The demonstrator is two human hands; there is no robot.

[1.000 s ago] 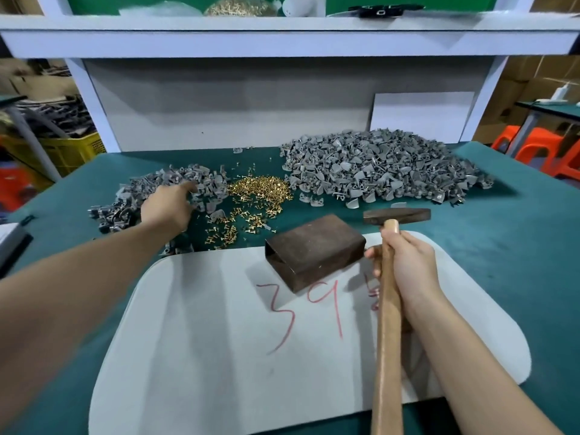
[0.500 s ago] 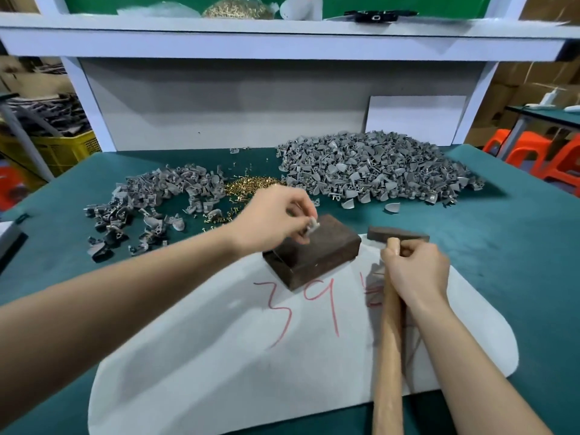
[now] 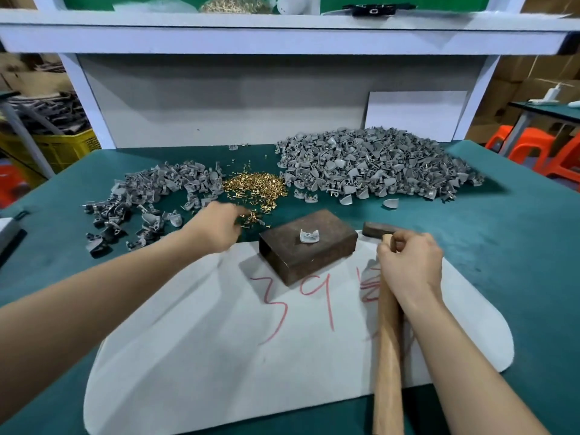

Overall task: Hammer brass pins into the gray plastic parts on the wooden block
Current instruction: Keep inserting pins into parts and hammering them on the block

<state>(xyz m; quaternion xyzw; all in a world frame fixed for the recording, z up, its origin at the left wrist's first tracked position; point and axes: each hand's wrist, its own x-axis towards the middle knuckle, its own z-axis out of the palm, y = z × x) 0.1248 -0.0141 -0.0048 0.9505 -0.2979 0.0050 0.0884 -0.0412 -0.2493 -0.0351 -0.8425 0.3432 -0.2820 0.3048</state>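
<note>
Your left hand (image 3: 216,224) left the gray part (image 3: 309,236) on the block (image 3: 314,249) to fetch pins (image 3: 255,189), grip unreadable; your right hand (image 3: 408,265) wrapped the hammer (image 3: 387,340), ready.

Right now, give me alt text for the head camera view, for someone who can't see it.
One gray plastic part sits on the wooden block while the left hand reaches toward brass pins and the right hand grips a hammer beside the block. Gray part piles lie behind.
</note>
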